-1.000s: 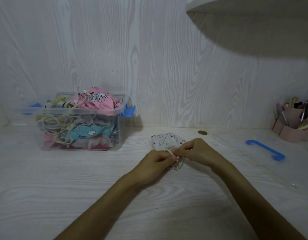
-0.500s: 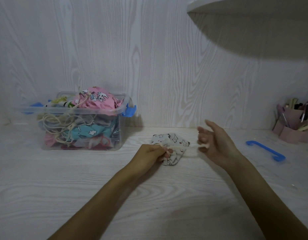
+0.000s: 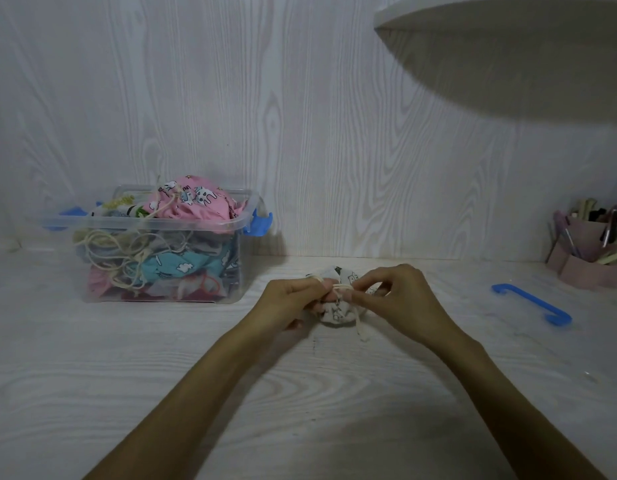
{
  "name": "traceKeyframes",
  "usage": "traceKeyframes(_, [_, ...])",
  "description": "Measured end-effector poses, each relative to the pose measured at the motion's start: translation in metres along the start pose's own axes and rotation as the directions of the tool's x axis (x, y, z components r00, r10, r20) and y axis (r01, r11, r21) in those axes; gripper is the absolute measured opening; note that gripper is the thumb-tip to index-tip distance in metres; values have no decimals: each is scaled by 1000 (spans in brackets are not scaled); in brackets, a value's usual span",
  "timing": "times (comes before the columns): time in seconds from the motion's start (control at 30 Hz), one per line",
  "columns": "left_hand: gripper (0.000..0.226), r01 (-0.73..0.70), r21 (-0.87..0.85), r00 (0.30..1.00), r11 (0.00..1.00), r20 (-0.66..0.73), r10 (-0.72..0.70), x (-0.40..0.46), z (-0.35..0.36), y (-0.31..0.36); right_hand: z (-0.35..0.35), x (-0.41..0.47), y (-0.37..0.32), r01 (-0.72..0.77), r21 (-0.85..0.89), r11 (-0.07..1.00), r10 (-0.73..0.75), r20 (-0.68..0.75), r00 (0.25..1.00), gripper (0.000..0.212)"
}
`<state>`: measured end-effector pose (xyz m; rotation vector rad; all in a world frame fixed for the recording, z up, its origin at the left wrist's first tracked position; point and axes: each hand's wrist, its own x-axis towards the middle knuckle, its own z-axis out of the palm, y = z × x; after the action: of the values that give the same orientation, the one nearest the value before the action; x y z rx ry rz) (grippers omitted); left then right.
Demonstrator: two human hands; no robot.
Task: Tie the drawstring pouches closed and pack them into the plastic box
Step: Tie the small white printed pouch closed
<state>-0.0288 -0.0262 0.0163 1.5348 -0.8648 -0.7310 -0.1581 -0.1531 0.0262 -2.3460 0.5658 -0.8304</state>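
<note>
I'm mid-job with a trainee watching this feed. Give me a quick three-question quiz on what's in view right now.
1. True or false: the white printed pouch already lies inside the clear plastic box.
2. Which pouch sits on top of the pile in the box? A) pink pouch B) white printed pouch C) teal pouch
3. What are the left hand and right hand both pinching?

Key
1. False; it is on the table, right of the box, between the hands.
2. A.
3. The cream drawstring of the white printed pouch.
</note>
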Motion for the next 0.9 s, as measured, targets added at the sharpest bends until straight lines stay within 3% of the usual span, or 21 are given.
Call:
traceKeyframes(0.1, [25, 57, -132, 998, 990, 20, -54, 1, -4, 1, -6, -1, -4, 13, 185, 983, -23, 48, 999, 10])
traceKeyframes(0.2, [20, 73, -177, 997, 982, 15, -72, 0, -4, 3, -7, -4, -8, 35, 229, 973, -70, 145, 987, 9])
traceKeyframes(0.33, [14, 61, -177, 998, 982, -6, -63, -4, -3, 7, -8, -3, -9, 50, 282, 958, -88, 123, 988, 9])
traceKeyframes(0.5, [11, 58, -148, 997, 987, -38, -64, -4, -3, 9, -6, -4, -6, 66, 237, 969, -118, 215, 970, 9])
traceKeyframes(0.63, [9, 32, -112, 998, 993, -59, -39, -4, -4, 11, -5, 0, -1, 100, 215, 971, -125, 107, 986, 16])
traceKeyframes(0.7, [10, 16, -84, 998, 996, -62, -21, -5, -2, 12, -4, 1, 1, 116, 198, 973, -144, 129, 981, 23])
traceKeyframes(0.9, [14, -113, -15, 992, 994, -53, 112, -6, 3, 10, 5, -2, 6, 102, 68, 992, -112, 164, 980, 19])
